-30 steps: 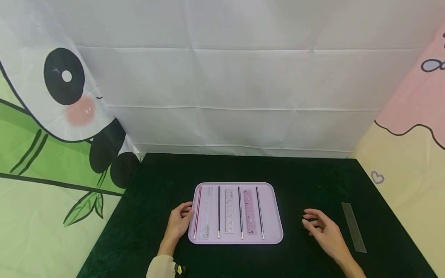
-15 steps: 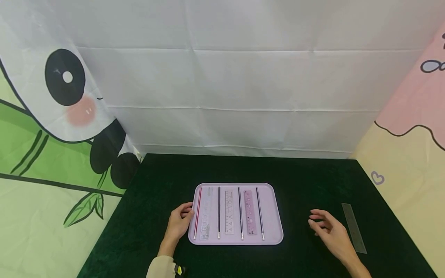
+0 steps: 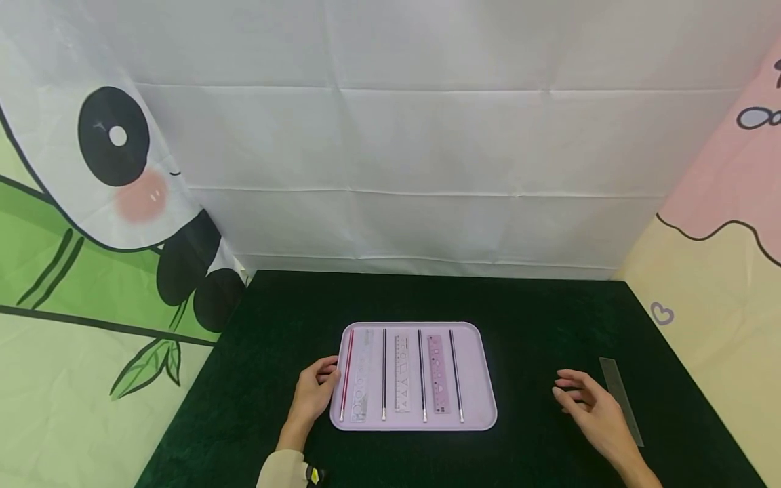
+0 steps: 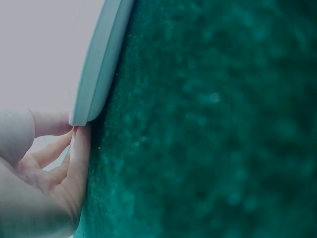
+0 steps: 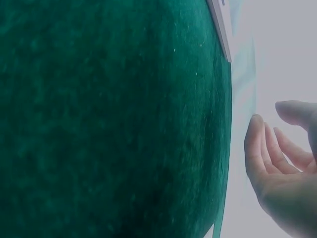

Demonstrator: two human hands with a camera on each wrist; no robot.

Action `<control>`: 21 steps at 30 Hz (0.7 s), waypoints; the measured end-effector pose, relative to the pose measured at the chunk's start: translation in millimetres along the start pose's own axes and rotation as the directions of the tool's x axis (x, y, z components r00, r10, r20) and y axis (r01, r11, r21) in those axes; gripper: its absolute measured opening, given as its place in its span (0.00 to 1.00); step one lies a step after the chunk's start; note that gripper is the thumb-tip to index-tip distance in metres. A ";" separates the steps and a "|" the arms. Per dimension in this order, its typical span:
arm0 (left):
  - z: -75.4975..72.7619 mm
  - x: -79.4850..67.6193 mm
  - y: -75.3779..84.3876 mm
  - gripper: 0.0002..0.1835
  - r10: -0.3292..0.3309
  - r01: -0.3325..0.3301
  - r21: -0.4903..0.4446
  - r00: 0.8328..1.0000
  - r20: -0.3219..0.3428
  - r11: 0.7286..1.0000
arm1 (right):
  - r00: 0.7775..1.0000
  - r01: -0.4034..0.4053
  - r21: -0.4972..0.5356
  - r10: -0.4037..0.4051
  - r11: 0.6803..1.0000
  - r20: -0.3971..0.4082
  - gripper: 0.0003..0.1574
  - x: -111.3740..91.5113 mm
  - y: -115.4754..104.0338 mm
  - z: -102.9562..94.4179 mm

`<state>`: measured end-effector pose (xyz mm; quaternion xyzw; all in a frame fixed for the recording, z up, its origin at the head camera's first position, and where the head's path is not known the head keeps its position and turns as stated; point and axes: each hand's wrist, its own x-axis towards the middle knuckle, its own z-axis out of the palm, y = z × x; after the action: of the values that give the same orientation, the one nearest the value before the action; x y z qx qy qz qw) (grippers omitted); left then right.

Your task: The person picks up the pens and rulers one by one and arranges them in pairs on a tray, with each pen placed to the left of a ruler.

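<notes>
A pale purple tray (image 3: 480, 383) lies on the table. My left hand (image 3: 314, 393) grips its left rim, thumb and fingers pinching the edge (image 4: 96, 74) in the left wrist view. Side by side on the tray are a red pencil (image 3: 346, 376), a clear stencil ruler (image 3: 361, 379), a second clear stencil ruler (image 3: 401, 373), a pink stencil ruler (image 3: 438, 373) and dark pencils (image 3: 456, 376). To the right, my right hand (image 3: 593, 410) hovers with loosely bent fingers, holding nothing. A plain clear ruler (image 3: 615, 383) lies just beyond it, partly hidden by the hand.
Dark green cloth (image 3: 525, 305) covers the table. A white sheet (image 3: 427, 149) hangs behind its far edge, with printed cloths at the left (image 3: 73, 285) and right (image 3: 720, 312).
My right hand has moved to the right, from between the tray and the plain ruler to beside that ruler, covering part of it. The left hand and tray stay in place.
</notes>
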<state>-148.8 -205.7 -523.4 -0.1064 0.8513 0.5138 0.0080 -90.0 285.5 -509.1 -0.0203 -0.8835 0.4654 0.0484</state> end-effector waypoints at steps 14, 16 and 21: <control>0.7 -0.3 1.6 0.19 -0.002 0.002 -0.004 1.000 0.006 1.000 | 1.000 -0.008 -0.030 0.008 1.000 -0.002 0.25 -3.5 10.8 -13.5; 1.0 -0.2 1.8 0.19 -0.002 0.002 -0.003 1.000 0.005 1.000 | 1.000 -0.005 -0.032 0.005 0.999 -0.004 0.25 -3.5 11.8 -15.0; 1.9 1.2 1.0 0.19 -0.008 0.008 -0.006 1.000 -0.003 1.000 | 1.000 -0.006 -0.039 0.006 0.999 -0.002 0.25 -4.2 15.2 -20.4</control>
<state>-150.3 -203.8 -523.6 -0.1106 0.8494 0.5159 0.0083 -83.8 310.5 -510.4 -0.0244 -0.8922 0.4485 0.0476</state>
